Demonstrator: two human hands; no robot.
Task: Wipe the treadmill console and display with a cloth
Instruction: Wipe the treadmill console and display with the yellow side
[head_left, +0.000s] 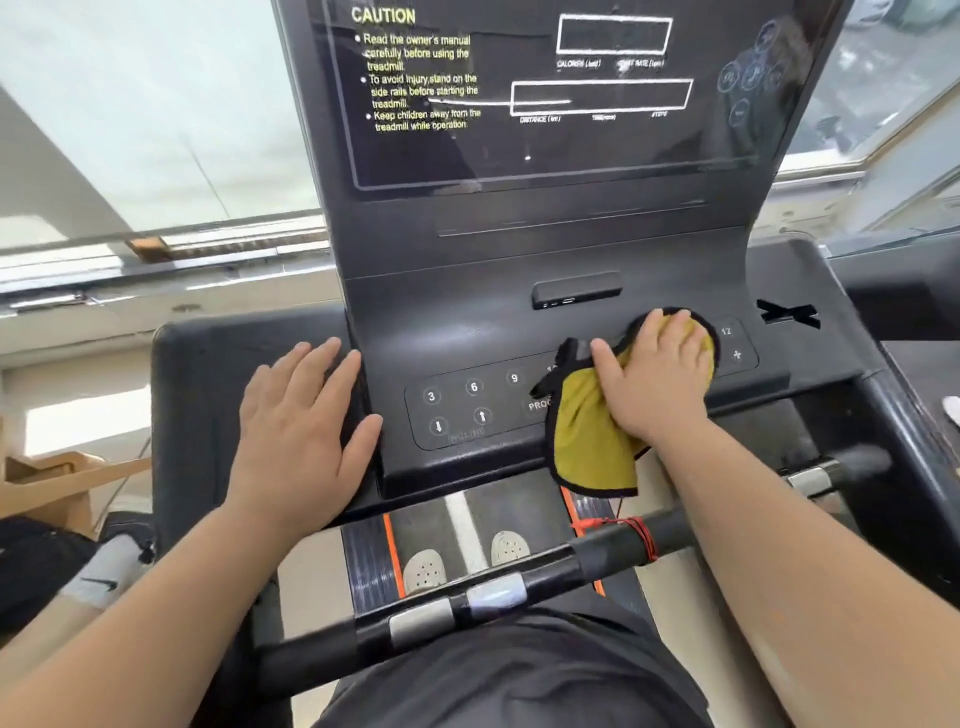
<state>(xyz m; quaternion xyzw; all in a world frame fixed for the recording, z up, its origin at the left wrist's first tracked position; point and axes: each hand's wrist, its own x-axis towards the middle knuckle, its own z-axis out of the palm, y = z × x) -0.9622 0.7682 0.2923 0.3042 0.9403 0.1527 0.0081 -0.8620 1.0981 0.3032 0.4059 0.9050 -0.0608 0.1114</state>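
**One cloth, two flat hands on the console**

Here we are above the treadmill console (467, 322), both bare hands down on it. The right hand (654, 374) lies palm-down on the single yellow cloth (587, 441) with black edging. Its fingers are straight and close together and its thumb is out to the side, so it is pressing the cloth, not pinching it. The cloth sits on the right half of the button panel, covering part of the printed labels, and its lower corner hangs over the console's front edge.

The left hand (306, 426) rests flat on the console's left wing, just beside the panel. Its fingers are straight and slightly spread, and it holds nothing.

Left of the cloth, five buttons show: three numbers (3, 6 and 9) and two arrows.

Up top, the dark display (571, 145) stands upright and carries one CAUTION notice with three bullet points and two white outlined boxes.

Below the arms runs one black handlebar (332, 649) with two metal plates on it and a red cord (641, 540) wound around it. Under the bar, two perforated shoes (423, 571) stand on the belt.
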